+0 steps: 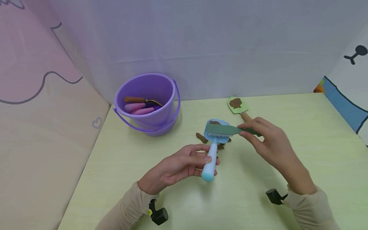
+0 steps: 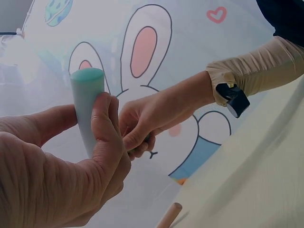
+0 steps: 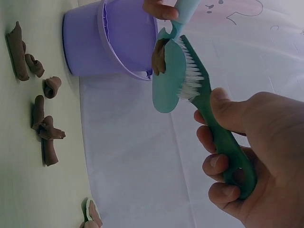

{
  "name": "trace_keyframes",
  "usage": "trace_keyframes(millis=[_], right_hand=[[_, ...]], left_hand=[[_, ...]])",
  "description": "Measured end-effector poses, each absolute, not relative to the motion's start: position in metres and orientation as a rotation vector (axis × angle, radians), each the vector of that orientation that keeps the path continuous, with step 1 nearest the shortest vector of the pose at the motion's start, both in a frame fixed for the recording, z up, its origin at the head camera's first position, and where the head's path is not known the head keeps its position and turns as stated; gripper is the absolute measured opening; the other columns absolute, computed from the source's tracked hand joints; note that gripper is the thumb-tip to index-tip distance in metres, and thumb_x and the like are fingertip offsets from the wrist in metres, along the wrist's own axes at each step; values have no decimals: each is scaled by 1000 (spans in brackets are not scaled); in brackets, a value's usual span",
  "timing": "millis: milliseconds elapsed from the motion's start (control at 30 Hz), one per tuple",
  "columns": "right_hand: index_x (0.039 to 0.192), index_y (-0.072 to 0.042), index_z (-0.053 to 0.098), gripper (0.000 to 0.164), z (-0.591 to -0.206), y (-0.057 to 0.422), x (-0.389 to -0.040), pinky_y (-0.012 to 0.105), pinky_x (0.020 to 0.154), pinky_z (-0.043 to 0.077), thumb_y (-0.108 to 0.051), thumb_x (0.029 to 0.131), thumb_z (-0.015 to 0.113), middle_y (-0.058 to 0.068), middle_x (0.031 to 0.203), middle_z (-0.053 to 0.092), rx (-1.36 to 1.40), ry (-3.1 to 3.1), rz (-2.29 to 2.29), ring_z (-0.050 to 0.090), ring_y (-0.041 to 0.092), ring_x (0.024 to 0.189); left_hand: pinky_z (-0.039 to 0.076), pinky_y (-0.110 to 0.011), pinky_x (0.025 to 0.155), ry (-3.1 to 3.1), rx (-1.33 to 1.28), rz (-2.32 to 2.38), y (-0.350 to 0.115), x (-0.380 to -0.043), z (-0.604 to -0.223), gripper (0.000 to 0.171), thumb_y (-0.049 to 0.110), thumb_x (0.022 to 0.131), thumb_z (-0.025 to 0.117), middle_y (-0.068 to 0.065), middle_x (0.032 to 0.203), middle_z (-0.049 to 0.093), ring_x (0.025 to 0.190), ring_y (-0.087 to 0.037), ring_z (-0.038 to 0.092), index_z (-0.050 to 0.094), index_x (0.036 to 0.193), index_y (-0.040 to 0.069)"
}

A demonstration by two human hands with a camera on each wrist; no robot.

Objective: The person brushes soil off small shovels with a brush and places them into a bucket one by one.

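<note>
My left hand (image 1: pixel 184 166) holds a small toy shovel by its pale blue handle (image 1: pixel 210 159), thumb on one side and fingers behind. Brown clay-like material (image 3: pixel 160 57) sticks to the shovel's flat blue blade (image 3: pixel 168 92). In my right hand (image 1: pixel 268 140) is a green brush (image 3: pixel 219 130), gripped by the handle. Its white bristles (image 3: pixel 192 78) touch the blade along one edge, as the right wrist view shows. The left wrist view has the shovel's handle end (image 2: pixel 88 76) upright between thumb and fingers; the blade is hidden there.
Brown lumps (image 1: pixel 202 138) lie on the table under the shovel. Behind my right hand lies a green toy shovel (image 1: pixel 243 107) with a brown patch on its blade. A purple bucket (image 1: pixel 143 123) holding several handled tools stands at the back left, near the cloth backdrop (image 1: pixel 230 57).
</note>
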State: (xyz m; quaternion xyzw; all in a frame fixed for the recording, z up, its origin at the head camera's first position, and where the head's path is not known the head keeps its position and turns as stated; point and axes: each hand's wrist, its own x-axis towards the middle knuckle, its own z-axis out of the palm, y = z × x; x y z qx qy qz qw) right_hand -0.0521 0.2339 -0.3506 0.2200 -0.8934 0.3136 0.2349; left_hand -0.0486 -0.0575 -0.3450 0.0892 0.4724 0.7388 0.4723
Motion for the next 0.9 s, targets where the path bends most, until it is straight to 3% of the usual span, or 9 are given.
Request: trace_keyframes(millis=[267, 900], right_hand=[[109, -18, 78, 35, -350, 233, -49, 13, 59, 43, -6, 78, 90, -6, 100, 71, 580, -2499, 766, 61, 6, 80], [108, -12, 79, 35, -352, 229, -51, 22, 59, 44, -12, 76, 93, 2, 94, 71, 486, -2410, 611, 65, 15, 78]], left_hand=[[62, -30, 86, 1184, 234, 1802, -56, -49, -347, 51, 11, 102, 60, -6, 114, 69, 95, -18, 74, 43, 148, -3], [62, -29, 86, 1169, 188, 1825, -56, -49, -347, 51, 9, 102, 58, -10, 119, 68, 95, -19, 74, 42, 149, -2]])
